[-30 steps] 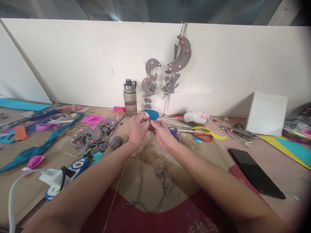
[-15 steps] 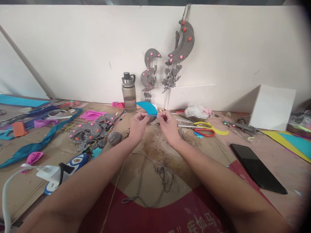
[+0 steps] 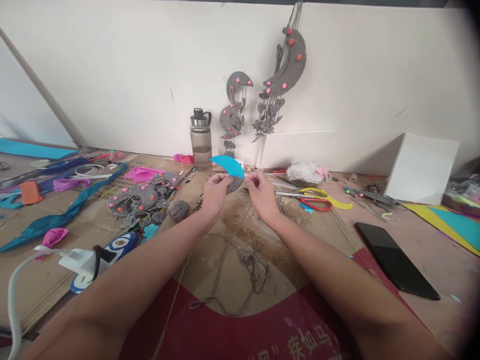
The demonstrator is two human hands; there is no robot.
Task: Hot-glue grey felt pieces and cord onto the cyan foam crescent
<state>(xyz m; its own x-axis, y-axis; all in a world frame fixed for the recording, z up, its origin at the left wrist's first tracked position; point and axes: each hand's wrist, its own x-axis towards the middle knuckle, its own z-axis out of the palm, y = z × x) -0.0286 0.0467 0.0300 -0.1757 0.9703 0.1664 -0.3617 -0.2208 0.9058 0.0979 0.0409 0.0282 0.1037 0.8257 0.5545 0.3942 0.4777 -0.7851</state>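
Observation:
A blue crescent-shaped cutout (image 3: 229,164) is held up over the middle of the table, its lower part covered in grey yarn. My left hand (image 3: 216,196) pinches it from the left, fingers closed at its inner edge. Close to the crescent's right edge, my right hand (image 3: 261,196) has thumb and fingertips pinched together, seemingly on the grey yarn; the strand itself is too thin to make out clearly. Below the hands, a loose tangle of grey yarn (image 3: 255,265) lies on the cardboard. A ball of grey yarn (image 3: 178,210) rests beside my left wrist.
Grey crescent hangings with pink and orange dots (image 3: 296,65) hang on the white board. A water bottle (image 3: 201,142) stands behind my hands. Scissors with red handles (image 3: 317,203) and a phone (image 3: 395,260) lie right; finished grey crescents (image 3: 137,200) and a power strip (image 3: 123,245) lie left.
The crescent has tilted slightly, showing more of its grey wrapped part. Both hands keep their pinch close to it. The whole view has shifted a little.

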